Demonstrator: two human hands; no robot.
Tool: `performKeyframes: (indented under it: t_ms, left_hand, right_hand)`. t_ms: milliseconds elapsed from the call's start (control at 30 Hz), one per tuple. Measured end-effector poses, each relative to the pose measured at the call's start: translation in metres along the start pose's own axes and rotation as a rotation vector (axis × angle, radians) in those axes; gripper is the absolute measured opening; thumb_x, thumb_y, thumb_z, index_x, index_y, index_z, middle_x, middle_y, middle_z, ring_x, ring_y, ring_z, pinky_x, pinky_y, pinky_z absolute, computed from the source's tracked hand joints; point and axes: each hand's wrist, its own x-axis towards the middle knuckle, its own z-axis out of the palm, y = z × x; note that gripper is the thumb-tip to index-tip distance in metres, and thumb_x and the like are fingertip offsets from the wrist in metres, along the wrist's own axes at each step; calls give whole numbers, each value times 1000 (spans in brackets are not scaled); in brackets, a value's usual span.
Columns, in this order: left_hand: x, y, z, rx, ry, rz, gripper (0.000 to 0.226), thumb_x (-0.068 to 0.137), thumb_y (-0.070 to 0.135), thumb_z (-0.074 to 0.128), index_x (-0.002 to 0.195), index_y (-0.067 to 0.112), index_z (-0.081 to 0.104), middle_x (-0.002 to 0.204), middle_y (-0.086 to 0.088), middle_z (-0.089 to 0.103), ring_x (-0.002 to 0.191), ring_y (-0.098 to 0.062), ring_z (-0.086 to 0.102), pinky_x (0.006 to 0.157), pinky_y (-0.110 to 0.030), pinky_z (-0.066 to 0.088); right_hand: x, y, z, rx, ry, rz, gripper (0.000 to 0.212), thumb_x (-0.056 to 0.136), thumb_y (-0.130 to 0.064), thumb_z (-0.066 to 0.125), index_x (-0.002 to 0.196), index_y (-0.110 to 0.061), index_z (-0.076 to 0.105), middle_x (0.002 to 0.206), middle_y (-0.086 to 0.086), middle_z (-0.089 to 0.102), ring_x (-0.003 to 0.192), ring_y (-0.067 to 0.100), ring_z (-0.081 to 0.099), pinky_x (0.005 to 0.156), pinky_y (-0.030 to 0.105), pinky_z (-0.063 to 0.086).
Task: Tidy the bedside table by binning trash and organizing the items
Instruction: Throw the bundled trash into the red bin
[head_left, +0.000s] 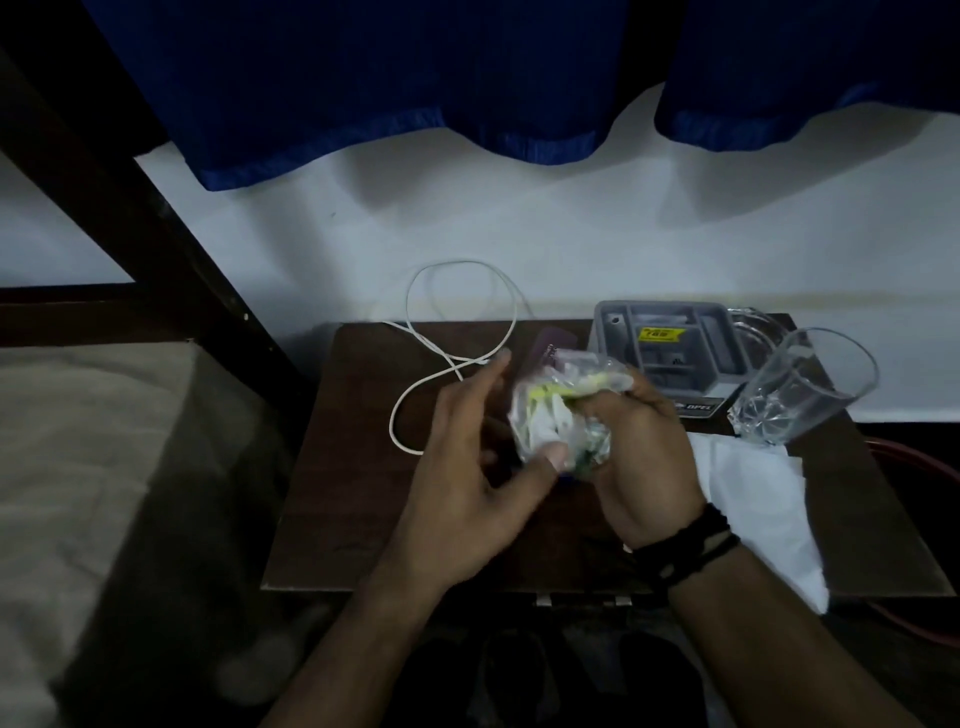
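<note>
Table (332, 519) left-front free; cable (415, 358), tumbler (800, 389) flank

Your right hand (644, 457) curls its fingers around a crumpled plastic wrapper (561, 410), black bands at the wrist. Your left hand (467, 467) spreads its fingers, thumb touching the wrapper's lower edge.

Table (363, 519) sits right of bed (78, 467), against wall (519, 234). On it: cable (457, 322) back-left, organizer (675, 343) back-centre, glass (800, 387) to its right, tissue (763, 499) in front of glass. Both hands (467, 478) hold wrappers (561, 410) above table centre.
</note>
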Motion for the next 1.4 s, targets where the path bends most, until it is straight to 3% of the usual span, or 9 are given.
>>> performKeyframes:
  t_ms: [233,333,500,600,700,867,967,1167,1400]
  left_hand:
    - [-13,-6,27,323,-76,489,62,92,41,61,147,16,47,155,-4,40,144,-21,39,109,-47,41]
    - [-15,-11,30,180,28,450,39,100,46,47,134,29,53,139,3,51,128,-22,55,99,-50,47]
    - [-7,-13,29,55,196,324,17,103,40,41,113,31,52,111,-5,60,103,-32,63,86,-54,50]
    - [4,-18,19,123,338,177,37,105,42,35,93,18,60,90,4,60,88,-24,61,79,-47,49]
    - [12,-22,5,-117,473,-121,40,105,45,35,80,23,59,74,6,66,73,-12,63,70,-34,50]
    - [19,-21,-8,-406,572,-392,39,106,40,41,84,20,65,69,9,73,68,-5,68,65,-20,54]
    - [8,-16,11,-675,342,-344,32,107,29,37,98,15,64,88,1,73,84,-12,70,81,-31,57]
    - [-1,-12,39,-211,231,-320,40,98,38,39,117,18,67,111,2,75,110,-16,68,98,-41,53]
    - [-4,0,46,-179,254,-162,59,86,63,60,132,29,45,123,9,65,115,-3,62,95,-28,50]
  right_hand:
    - [-4,8,8,73,33,304,24,60,-53,47,75,-34,46,65,-19,58,74,1,55,80,28,49]
    - [-13,10,21,223,-31,294,42,68,-54,73,65,-23,44,61,2,45,58,16,46,59,32,40]
    - [-24,3,38,187,-52,265,54,93,-67,49,68,-19,53,66,7,52,60,17,54,59,27,46]
    - [-29,3,44,92,-124,195,58,86,-71,49,96,-16,66,89,7,74,87,22,72,85,36,54]
    - [-38,13,50,-10,-238,192,44,82,-81,51,111,-53,67,124,-14,72,119,12,67,110,54,43]
    - [-51,35,55,-582,-219,-246,68,97,-59,42,158,-38,20,158,-29,26,147,-11,22,123,25,22]
    - [-49,40,53,-841,-45,-467,64,95,-70,39,148,-36,37,155,-11,40,144,7,34,120,31,26]
    - [-26,23,39,-88,29,-45,15,97,-16,66,105,-7,75,103,14,78,102,30,74,96,43,56]
    - [0,2,14,137,168,53,32,93,10,51,109,-7,72,94,18,72,81,28,68,76,36,58]
